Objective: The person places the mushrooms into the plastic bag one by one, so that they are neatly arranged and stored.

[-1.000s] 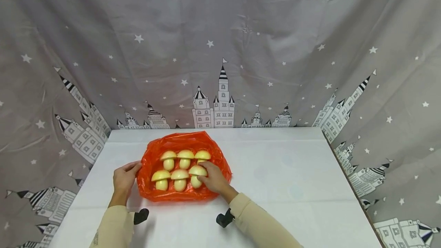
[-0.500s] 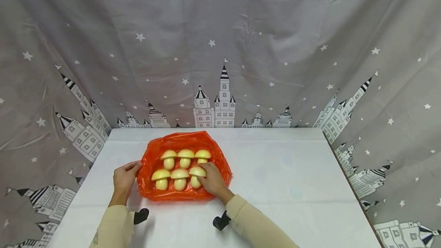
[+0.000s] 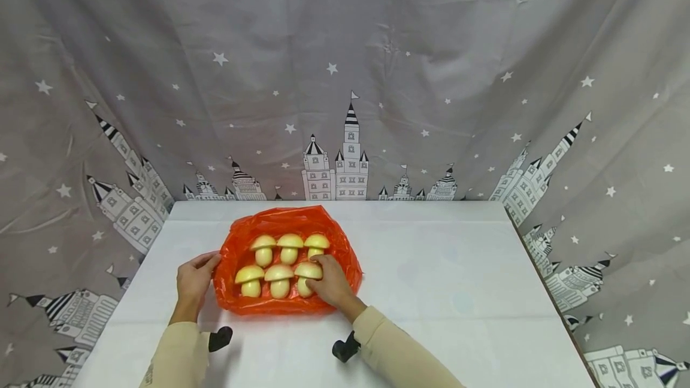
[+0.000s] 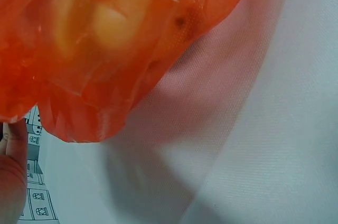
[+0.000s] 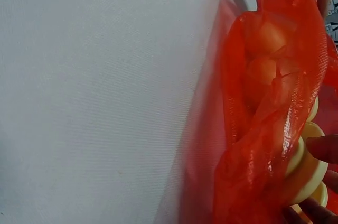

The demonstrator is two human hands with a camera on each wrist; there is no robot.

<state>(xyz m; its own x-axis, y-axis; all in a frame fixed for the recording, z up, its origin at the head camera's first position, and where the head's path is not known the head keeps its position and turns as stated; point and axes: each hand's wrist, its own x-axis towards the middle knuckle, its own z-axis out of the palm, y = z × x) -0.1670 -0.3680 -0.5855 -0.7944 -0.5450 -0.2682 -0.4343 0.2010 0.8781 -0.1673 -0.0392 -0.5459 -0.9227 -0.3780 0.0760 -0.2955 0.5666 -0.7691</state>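
Observation:
An open red plastic bag lies spread on the white table, with two rows of pale yellow mushroom-shaped pieces inside. At the bag's left edge, my left hand pinches the plastic between thumb and fingers. My right hand reaches over the right side and grips the front-row right mushroom by its cap and stem. In the right wrist view, fingers touch that mushroom's cap. Beside it stand the front middle mushroom and front left mushroom. Red film covers part of the left wrist view.
Behind the front row sit the back left mushroom, back middle mushroom and back right mushroom. The white table ends at a grey castle-print curtain. Black devices project from both wrists.
My right hand has shifted slightly left with the gripped mushroom, and the front row has slid a little left. The left hand stays at the bag's edge.

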